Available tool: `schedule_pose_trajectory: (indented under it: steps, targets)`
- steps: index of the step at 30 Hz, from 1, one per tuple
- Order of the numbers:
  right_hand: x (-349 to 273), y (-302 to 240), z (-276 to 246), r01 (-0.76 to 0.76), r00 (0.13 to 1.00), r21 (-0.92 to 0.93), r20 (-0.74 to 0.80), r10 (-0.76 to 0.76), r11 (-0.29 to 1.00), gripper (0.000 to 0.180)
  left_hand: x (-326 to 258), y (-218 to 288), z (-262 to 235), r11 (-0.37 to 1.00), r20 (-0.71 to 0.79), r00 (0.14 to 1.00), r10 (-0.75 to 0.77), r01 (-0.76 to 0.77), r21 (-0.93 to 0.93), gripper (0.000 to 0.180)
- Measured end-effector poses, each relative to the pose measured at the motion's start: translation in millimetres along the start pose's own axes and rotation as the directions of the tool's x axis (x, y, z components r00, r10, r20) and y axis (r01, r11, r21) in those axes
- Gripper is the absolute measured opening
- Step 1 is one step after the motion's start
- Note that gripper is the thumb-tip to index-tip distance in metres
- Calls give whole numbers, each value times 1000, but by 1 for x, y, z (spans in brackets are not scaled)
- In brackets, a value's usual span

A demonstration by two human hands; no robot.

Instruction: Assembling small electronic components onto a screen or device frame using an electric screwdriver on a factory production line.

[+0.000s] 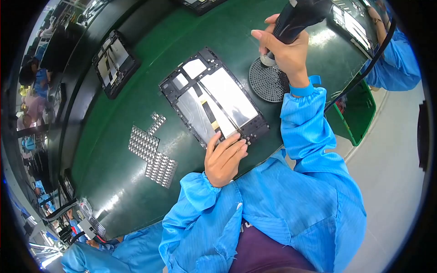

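Note:
My right hand [290, 55] is wrapped round a black powered screwdriver [301, 19]. The tool points down, its tip over a round grey tray [266, 87] dotted with many small holes. In front of me lies an opened tablet [233, 99], set at a slant, with silvery panels and a pale ribbon strip inside its black frame. My left hand [224, 160] rests on the tablet's near end, fingers stretched out and holding nothing. Left of the tablet are sheets of small parts [154, 157] in rows.
A second opened tablet [114, 64] lies at the far left, another device [350, 26] at the far right. A black cable [359, 79] runs down the right side. Beyond the green table [107, 159] stands a green bin [359, 118]. A co-worker's blue sleeve [393, 68] shows at the right.

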State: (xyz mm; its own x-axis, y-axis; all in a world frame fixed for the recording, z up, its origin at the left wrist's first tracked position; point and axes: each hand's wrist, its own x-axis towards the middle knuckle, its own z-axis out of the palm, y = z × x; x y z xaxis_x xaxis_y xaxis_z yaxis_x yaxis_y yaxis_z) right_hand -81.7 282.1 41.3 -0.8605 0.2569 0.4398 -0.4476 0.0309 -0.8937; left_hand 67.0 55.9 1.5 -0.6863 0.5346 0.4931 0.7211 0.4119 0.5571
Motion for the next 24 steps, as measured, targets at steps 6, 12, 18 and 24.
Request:
schedule_pose_trajectory:
  steps: [6,12,18,24]
  targets:
    - [5,7,-1,13,999,16,32,-14,1000,26,2,0,1,984,-54,989,-141,134,-115,13]
    - [3,7,0,-7,1000,28,24,6,1000,26,4,-2,1,991,-50,996,-73,67,-117,13]
    - [1,2,7,-63,998,50,-3,64,997,27,1,-5,3,994,-168,985,-30,12,-106,26]
    - [-4,-15,8,40,997,65,-72,-35,997,31,-4,-9,-23,956,-241,934,-265,221,-196,20]
